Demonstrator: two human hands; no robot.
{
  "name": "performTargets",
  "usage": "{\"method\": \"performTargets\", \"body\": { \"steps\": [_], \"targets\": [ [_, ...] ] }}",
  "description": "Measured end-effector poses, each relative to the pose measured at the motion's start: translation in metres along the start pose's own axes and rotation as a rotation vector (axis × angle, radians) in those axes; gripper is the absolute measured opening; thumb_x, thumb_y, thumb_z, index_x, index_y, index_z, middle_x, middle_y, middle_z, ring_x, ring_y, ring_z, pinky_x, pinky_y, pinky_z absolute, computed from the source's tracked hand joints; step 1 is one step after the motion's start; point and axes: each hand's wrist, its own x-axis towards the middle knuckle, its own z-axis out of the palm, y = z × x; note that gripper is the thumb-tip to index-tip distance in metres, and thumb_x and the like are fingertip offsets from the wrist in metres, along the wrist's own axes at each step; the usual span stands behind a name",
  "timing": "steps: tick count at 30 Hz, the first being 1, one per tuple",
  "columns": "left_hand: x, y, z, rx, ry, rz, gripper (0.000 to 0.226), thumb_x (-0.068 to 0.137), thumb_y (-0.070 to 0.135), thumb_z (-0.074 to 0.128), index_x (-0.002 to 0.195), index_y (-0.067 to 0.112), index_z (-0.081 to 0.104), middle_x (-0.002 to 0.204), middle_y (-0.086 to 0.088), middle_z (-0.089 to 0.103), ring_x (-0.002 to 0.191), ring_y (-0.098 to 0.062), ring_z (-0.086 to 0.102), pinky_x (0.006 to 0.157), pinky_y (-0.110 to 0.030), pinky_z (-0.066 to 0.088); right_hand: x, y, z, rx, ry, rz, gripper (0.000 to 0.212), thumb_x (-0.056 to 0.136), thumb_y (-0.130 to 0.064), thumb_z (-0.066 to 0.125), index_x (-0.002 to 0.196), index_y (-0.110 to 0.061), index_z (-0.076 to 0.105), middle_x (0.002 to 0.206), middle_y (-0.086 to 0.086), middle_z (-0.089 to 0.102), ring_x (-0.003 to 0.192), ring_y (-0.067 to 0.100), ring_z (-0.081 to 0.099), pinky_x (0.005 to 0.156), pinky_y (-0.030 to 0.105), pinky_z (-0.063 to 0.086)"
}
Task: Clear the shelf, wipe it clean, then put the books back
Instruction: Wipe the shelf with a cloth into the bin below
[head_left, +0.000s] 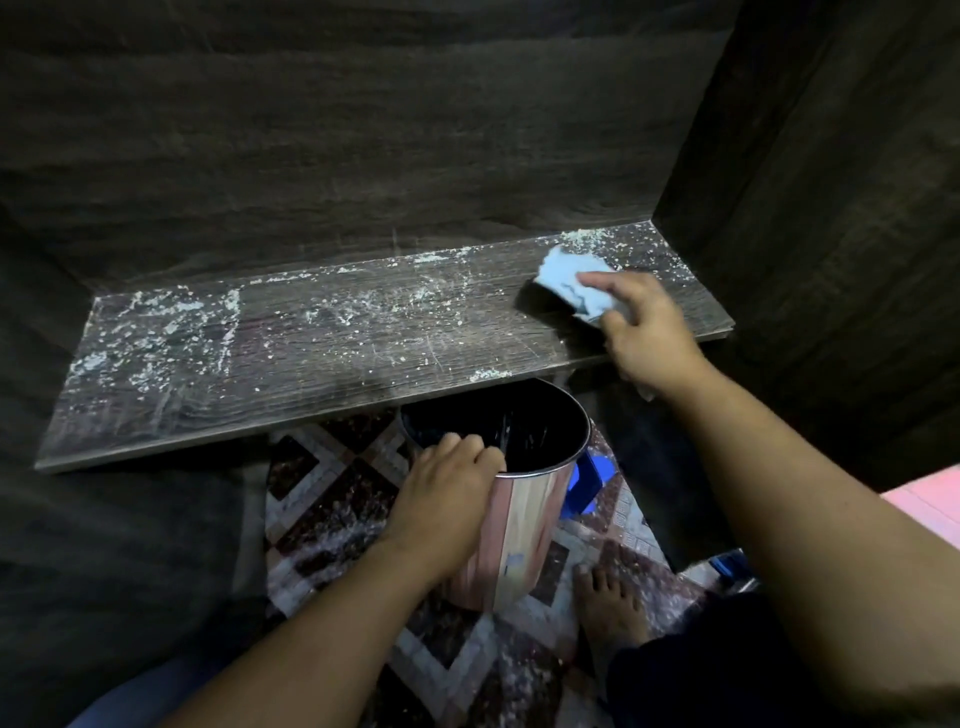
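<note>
Two hands were at work: the right hand (644, 327) clutched a bunched blue cloth (569, 275) at the right end of the shelf (311, 353), arm stretched forward. The left hand (447, 478) hooked its fingers over the rim of a metal bin (519, 519) below the front edge. No books showed; white crumbs (156, 332) covered the board, so wiping looked barely begun.

One dark wooden shelf (322, 364), one blue cloth (574, 283) and one shiny metal bin (519, 530) are in view. Two hands show, the left hand (447, 483) and the right hand (644, 327), plus one bare foot (610, 603). The white crumbs (156, 332) are too many to count.
</note>
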Motion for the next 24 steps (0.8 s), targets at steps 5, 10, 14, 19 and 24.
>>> {"method": "performTargets", "body": {
  "steps": [5, 10, 14, 19, 24],
  "targets": [
    [0.002, 0.003, 0.0, -0.023, -0.019, 0.024, 0.033, 0.091, 0.01, 0.044, 0.121, 0.023, 0.049, 0.116, 0.002, 0.046, 0.112, -0.019, 0.039, 0.092, -0.029, 0.03, 0.006, 0.029, -0.017, -0.427, -0.07, 0.204, 0.046, 0.096, -0.023, 0.047, 0.141, -0.035, 0.047, 0.14, 0.017, 0.039, 0.127, 0.04, 0.037, 0.11, 0.043, 0.029],
    [0.002, 0.0, 0.001, -0.004, -0.017, 0.018, 0.035, 0.082, 0.008, 0.055, 0.115, 0.021, 0.054, 0.11, 0.001, 0.05, 0.109, -0.022, 0.043, 0.088, -0.032, 0.034, 0.003, 0.003, 0.015, -0.531, -0.236, -0.1, 0.05, 0.094, -0.025, 0.048, 0.142, -0.039, 0.043, 0.149, 0.008, 0.036, 0.127, 0.034, 0.033, 0.104, 0.044, 0.028],
    [-0.002, -0.006, 0.003, 0.021, -0.016, 0.011, 0.04, 0.062, 0.005, 0.072, 0.098, 0.018, 0.061, 0.092, -0.001, 0.055, 0.091, -0.026, 0.052, 0.075, -0.036, 0.045, -0.006, -0.012, 0.028, -0.405, -0.372, -0.271, 0.05, 0.091, -0.018, 0.052, 0.132, -0.047, 0.053, 0.151, -0.003, 0.037, 0.127, 0.029, 0.035, 0.105, 0.044, 0.027],
    [-0.009, -0.014, 0.009, 0.046, -0.017, -0.005, 0.043, 0.052, 0.002, 0.076, 0.089, 0.017, 0.061, 0.083, -0.001, 0.053, 0.08, -0.026, 0.053, 0.065, -0.037, 0.048, -0.01, -0.022, 0.019, -0.245, -0.499, -0.271, 0.04, 0.081, -0.023, 0.052, 0.109, -0.047, 0.067, 0.14, -0.006, 0.049, 0.127, 0.016, 0.042, 0.113, 0.045, 0.024],
    [-0.007, -0.012, 0.009, 0.036, -0.024, -0.011, 0.038, 0.06, 0.002, 0.071, 0.094, 0.017, 0.061, 0.088, -0.001, 0.054, 0.086, -0.026, 0.052, 0.07, -0.038, 0.047, -0.007, -0.023, 0.007, -0.036, -0.356, -0.184, 0.039, 0.087, -0.004, 0.054, 0.108, -0.032, 0.071, 0.126, -0.003, 0.051, 0.087, 0.01, 0.057, 0.088, 0.031, 0.045]
  ]
}}
